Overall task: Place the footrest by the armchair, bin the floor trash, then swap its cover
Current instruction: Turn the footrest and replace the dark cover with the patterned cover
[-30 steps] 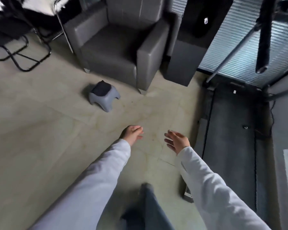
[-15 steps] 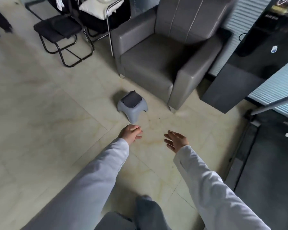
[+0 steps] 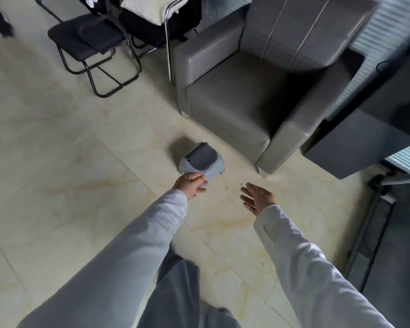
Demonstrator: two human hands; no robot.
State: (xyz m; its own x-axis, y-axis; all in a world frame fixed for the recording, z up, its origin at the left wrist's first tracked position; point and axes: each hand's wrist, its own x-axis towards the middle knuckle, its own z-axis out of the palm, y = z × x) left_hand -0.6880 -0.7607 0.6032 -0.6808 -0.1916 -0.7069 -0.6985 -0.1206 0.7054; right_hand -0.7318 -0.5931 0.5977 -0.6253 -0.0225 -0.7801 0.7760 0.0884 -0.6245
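The small grey plastic footrest with a dark cover stands on the pale tiled floor, just off the front left corner of the grey armchair. My left hand reaches its near corner, with fingers and thumb closed around the nearest leg. To its right, my right hand hovers open, palm toward the footrest and apart from it. A few tiny dark specks lie on the floor between my hands.
Black folding chairs with white cushions stand at the back left. A dark cabinet sits right of the armchair, and a dark mat and metal pole lie at the right edge. My legs are below.
I have stepped closer, so the footrest and armchair look larger. My left hand has reached forward onto the footrest's near corner, and my right hand has opened wider.
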